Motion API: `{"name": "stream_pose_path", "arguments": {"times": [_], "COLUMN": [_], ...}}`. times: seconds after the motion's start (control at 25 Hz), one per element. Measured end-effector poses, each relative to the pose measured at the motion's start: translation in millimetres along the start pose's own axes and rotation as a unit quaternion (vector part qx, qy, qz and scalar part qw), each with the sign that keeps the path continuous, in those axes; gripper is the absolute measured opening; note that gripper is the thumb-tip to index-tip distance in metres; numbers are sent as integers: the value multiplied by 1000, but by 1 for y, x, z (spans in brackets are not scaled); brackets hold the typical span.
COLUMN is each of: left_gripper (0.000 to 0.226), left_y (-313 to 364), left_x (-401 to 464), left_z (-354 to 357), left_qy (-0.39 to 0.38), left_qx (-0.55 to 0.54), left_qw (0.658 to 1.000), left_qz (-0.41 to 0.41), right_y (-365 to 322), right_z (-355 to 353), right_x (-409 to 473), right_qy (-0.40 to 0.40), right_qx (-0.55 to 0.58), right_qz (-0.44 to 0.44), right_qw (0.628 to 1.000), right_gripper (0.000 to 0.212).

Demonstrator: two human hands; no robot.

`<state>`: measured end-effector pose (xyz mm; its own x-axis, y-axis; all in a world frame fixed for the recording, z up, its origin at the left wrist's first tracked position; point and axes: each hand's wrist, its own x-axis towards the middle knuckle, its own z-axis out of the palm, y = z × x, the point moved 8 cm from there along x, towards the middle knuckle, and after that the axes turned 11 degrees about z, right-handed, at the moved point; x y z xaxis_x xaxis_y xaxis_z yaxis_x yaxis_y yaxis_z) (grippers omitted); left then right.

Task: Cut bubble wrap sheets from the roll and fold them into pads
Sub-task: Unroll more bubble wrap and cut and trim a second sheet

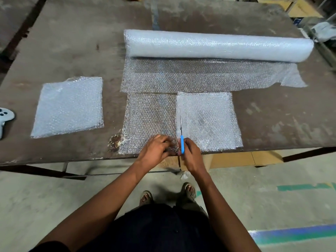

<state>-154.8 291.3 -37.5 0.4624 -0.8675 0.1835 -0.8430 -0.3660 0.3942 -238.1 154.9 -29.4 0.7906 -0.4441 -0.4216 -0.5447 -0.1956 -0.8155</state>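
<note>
A long bubble wrap roll lies across the far middle of the table, its loose sheet spread toward me. In front of it lie a single-layer piece and, to its right, a whiter folded piece. My right hand grips blue-handled scissors, blades pointing away along the line between the two pieces. My left hand pinches the near edge of the single-layer piece beside the scissors. A folded pad rests at the left.
A white game-style controller sits at the table's left edge. The table's front edge runs just under my hands. Cardboard lies below the table. My sandalled feet stand on the concrete floor with coloured tape marks at the right.
</note>
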Motion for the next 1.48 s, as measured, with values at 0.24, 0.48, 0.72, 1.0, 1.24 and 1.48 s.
{"name": "stream_pose_path", "arguments": {"times": [0.24, 0.48, 0.72, 1.0, 1.24, 1.48], "left_gripper": [29, 32, 27, 29, 25, 22], "left_y": [-1, 4, 0, 6, 4, 4], "left_x": [2, -11, -16, -13, -10, -14], "left_z": [-2, -5, -5, -9, -8, -7], "left_qy": [54, 57, 68, 78, 75, 91], "left_qx": [-40, 32, -9, 48, 50, 16], "left_qw": [998, 998, 996, 992, 987, 987], "left_qz": [-2, -17, -63, -84, -132, -130], "right_y": [20, 57, 78, 93, 99, 94], "right_z": [2, 14, 20, 18, 28, 33], "right_x": [-27, -58, -76, -87, -84, -85], "right_qy": [-101, -157, -205, -211, -197, -187], "right_qx": [116, 63, 101, 143, 132, 167], "right_qz": [104, 143, 123, 122, 131, 157], "right_qw": [983, 975, 966, 959, 963, 955], "right_gripper": [39, 55, 71, 71, 86, 72]}}
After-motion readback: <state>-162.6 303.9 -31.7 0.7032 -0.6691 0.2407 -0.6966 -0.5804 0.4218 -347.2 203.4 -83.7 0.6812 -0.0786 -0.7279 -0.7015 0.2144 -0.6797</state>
